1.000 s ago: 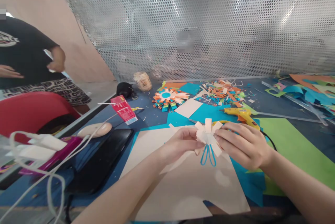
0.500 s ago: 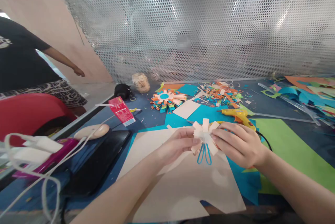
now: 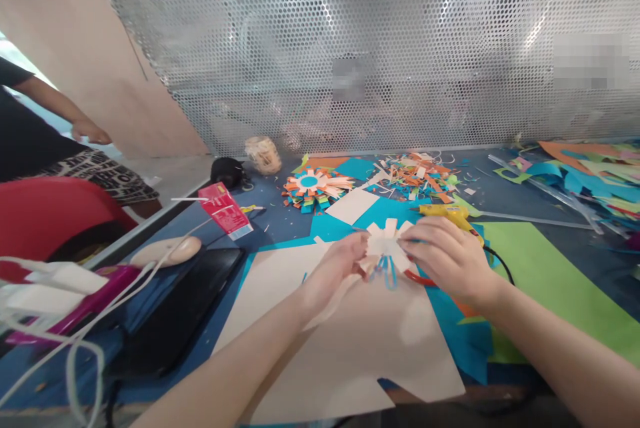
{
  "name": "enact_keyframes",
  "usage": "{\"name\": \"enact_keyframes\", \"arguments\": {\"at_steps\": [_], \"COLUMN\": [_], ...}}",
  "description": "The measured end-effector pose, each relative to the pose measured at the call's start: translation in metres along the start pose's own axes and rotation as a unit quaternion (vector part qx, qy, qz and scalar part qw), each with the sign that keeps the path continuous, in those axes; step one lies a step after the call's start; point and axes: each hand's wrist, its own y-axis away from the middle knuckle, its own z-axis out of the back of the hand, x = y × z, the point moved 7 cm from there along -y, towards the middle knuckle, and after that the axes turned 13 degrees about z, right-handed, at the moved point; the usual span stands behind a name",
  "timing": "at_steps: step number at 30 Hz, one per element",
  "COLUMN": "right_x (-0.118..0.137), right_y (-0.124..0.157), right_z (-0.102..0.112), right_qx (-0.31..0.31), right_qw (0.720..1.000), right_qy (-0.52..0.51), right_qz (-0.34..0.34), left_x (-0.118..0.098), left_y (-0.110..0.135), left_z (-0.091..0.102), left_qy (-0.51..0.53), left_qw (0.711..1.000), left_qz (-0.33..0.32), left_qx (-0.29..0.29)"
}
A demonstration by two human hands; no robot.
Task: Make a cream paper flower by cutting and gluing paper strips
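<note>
A pale paper flower (image 3: 386, 243) with fringed petals is held between my two hands above a large cream sheet (image 3: 330, 361). Blue looped paper strips (image 3: 389, 276) hang from its near side. My left hand (image 3: 336, 269) pinches the flower's left edge, its fingers slightly blurred. With closed fingers, my right hand (image 3: 447, 258) grips the petals on the right. Just behind my right hand lies a yellow glue gun (image 3: 443, 213), and something red and curved (image 3: 419, 278) shows below its fingertips.
Farther back lie a finished layered paper flower (image 3: 309, 185) and a heap of paper scraps (image 3: 417, 175). A black tablet-like slab (image 3: 175, 315), a computer mouse (image 3: 167, 251), white cables (image 3: 75, 355) and a pink packet (image 3: 225, 209) are at left. A green sheet (image 3: 550, 281) lies right. A person (image 3: 60, 128) stands beyond.
The flower has tilted, so its blue loops look shorter and blurred. A red curved thing now shows by my right hand. The person at left has shifted, and the view has moved slightly.
</note>
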Motion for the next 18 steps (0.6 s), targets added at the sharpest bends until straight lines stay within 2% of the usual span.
{"name": "enact_keyframes", "arguments": {"at_steps": [2,4,6,8,10,12,16,18], "right_x": [-0.023,-0.045,-0.057,-0.057,-0.049,-0.041,-0.032,-0.028], "right_y": [0.011,0.028,0.045,0.058,0.063,0.064,0.062,0.062], "right_z": [-0.007,-0.018,-0.034,-0.051,-0.064,-0.070,-0.075,-0.078], "right_qx": [-0.026,-0.050,-0.047,-0.016,0.015,0.034,0.054,0.069], "right_qw": [0.988,0.944,0.872,0.783,0.706,0.666,0.654,0.652], "right_qy": [-0.067,-0.139,-0.229,-0.329,-0.408,-0.448,-0.481,-0.492], "right_qz": [-0.140,-0.296,-0.429,-0.527,-0.578,-0.595,-0.581,-0.572], "left_x": [-0.007,-0.011,-0.011,-0.010,-0.009,-0.010,-0.015,-0.016], "left_y": [0.001,0.002,0.003,0.004,0.002,0.002,0.004,0.003], "left_z": [0.009,0.019,0.029,0.036,0.038,0.038,0.031,0.025], "left_qy": [0.063,0.089,0.073,0.044,0.021,0.007,-0.045,-0.070], "left_qw": [0.996,0.989,0.981,0.973,0.970,0.968,0.966,0.969], "left_qz": [-0.048,-0.070,-0.073,-0.070,-0.074,-0.091,-0.121,-0.115], "left_qx": [-0.044,-0.096,-0.164,-0.216,-0.230,-0.233,-0.223,-0.205]}}
